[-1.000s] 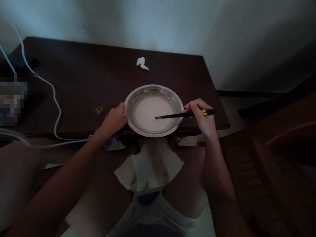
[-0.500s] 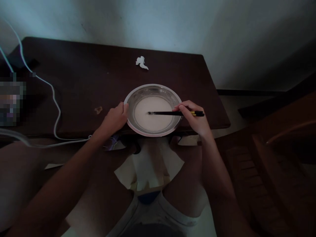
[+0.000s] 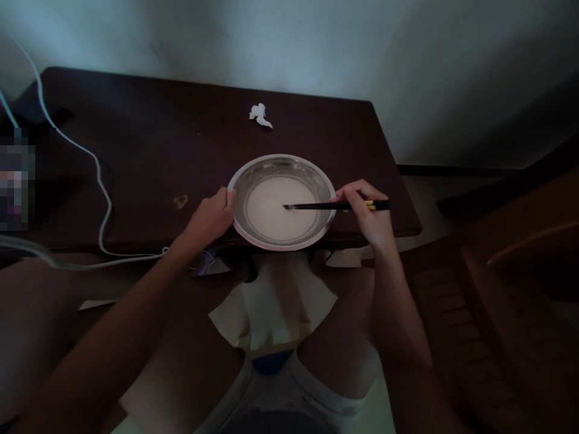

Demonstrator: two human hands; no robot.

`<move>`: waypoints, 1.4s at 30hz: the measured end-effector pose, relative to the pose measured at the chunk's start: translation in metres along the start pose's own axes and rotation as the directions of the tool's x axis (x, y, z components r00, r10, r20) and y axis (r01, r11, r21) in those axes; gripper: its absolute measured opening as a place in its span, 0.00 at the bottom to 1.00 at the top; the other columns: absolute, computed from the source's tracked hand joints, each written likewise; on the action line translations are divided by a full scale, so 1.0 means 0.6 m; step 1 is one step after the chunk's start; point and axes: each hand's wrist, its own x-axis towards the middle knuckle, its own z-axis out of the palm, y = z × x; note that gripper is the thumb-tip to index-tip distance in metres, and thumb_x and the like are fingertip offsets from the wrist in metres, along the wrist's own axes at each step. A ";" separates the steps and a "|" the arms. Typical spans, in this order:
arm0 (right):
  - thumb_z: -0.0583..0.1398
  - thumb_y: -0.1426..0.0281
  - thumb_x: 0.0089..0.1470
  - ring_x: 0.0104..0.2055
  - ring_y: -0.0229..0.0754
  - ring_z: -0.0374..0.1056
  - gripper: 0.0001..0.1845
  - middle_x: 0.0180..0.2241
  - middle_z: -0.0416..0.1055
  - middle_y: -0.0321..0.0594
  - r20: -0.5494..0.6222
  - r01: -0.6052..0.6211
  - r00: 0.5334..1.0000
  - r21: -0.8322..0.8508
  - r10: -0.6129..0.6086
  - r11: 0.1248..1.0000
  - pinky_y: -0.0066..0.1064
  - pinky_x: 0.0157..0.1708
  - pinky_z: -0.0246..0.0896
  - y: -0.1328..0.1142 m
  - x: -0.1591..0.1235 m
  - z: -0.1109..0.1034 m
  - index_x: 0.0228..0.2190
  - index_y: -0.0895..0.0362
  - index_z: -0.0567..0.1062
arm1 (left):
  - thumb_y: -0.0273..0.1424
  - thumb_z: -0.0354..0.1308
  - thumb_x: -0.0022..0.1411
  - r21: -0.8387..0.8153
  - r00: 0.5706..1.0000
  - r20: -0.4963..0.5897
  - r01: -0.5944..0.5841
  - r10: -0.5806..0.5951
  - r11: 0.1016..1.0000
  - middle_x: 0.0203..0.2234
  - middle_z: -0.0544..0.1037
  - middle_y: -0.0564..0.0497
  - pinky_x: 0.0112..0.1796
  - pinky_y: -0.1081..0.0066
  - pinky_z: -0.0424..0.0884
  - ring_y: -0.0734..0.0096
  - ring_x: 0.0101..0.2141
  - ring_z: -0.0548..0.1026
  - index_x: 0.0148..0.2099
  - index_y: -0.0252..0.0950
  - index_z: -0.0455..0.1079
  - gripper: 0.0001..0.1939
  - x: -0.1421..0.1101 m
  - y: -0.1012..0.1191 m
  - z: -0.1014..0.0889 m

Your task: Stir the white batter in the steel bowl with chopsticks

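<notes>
A shallow round metal bowl (image 3: 253, 170) rests at the front edge of the dark table, with a whitish liquid (image 3: 271, 220) in its bottom. My left hand (image 3: 213, 214) grips the bowl's left rim, the thumb over the edge. In my right hand (image 3: 368, 211), at the right rim, is a pair of black chopsticks (image 3: 314, 206) with yellow bands, held nearly level. Their tips dip into the liquid near the middle. The fingers of my right hand are closed around the chopsticks' upper part.
Behind the bowl lies a crumpled white tissue (image 3: 260, 114) on the table (image 3: 149, 126). A white cable (image 3: 98, 175) winds down the table's left side, near a blurred-out object (image 3: 15, 187). A wooden chair (image 3: 479, 289) stands at the right; a pale wall rises behind.
My right hand has shifted to the right with the chopsticks, so their tips have slid rightward through the liquid. My left hand and the bowl have stayed nearly still.
</notes>
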 end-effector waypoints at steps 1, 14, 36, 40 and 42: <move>0.62 0.55 0.63 0.29 0.40 0.77 0.17 0.26 0.80 0.34 -0.020 -0.031 0.999 0.012 0.032 0.999 0.30 0.28 0.68 0.000 -0.001 -0.002 0.29 0.53 0.78 | 0.41 0.37 0.74 0.003 1.000 0.002 -0.005 0.005 1.000 0.42 0.81 0.35 0.43 0.53 0.71 0.40 0.46 0.79 0.46 0.40 0.70 0.21 0.000 0.000 0.000; 0.62 0.57 0.63 0.29 0.40 0.78 0.15 0.24 0.79 0.33 0.008 -0.051 0.999 0.055 0.050 0.997 0.32 0.32 0.70 0.001 0.000 -0.001 0.29 0.53 0.78 | 0.42 0.34 0.74 0.023 1.000 0.025 -0.005 0.004 1.000 0.44 0.80 0.33 0.46 0.51 0.71 0.37 0.50 0.78 0.45 0.40 0.67 0.21 0.001 0.000 0.000; 0.62 0.52 0.62 0.29 0.41 0.77 0.18 0.23 0.77 0.33 -0.073 -0.038 0.997 -0.005 0.038 0.999 0.32 0.30 0.70 0.002 0.001 -0.005 0.29 0.52 0.77 | 0.41 0.37 0.75 0.002 1.000 0.015 0.024 -0.024 1.000 0.43 0.81 0.35 0.45 0.54 0.71 0.40 0.49 0.79 0.45 0.41 0.70 0.21 -0.004 0.006 -0.004; 0.62 0.52 0.61 0.37 0.43 0.80 0.17 0.31 0.82 0.36 0.107 -0.019 0.994 0.006 0.018 1.000 0.34 0.36 0.73 0.002 -0.001 0.006 0.32 0.52 0.79 | 0.41 0.37 0.74 -0.005 1.000 0.009 0.004 -0.004 1.000 0.43 0.81 0.34 0.45 0.53 0.71 0.39 0.49 0.79 0.45 0.41 0.69 0.20 -0.001 0.004 -0.001; 0.63 0.54 0.61 0.41 0.44 0.80 0.15 0.34 0.83 0.37 0.116 0.034 0.993 -0.021 -0.032 0.999 0.36 0.43 0.73 0.002 0.000 0.008 0.33 0.52 0.80 | 0.41 0.37 0.74 -0.016 1.000 0.002 -0.006 0.006 1.000 0.43 0.81 0.33 0.44 0.52 0.71 0.38 0.49 0.78 0.44 0.41 0.69 0.20 -0.001 0.003 -0.001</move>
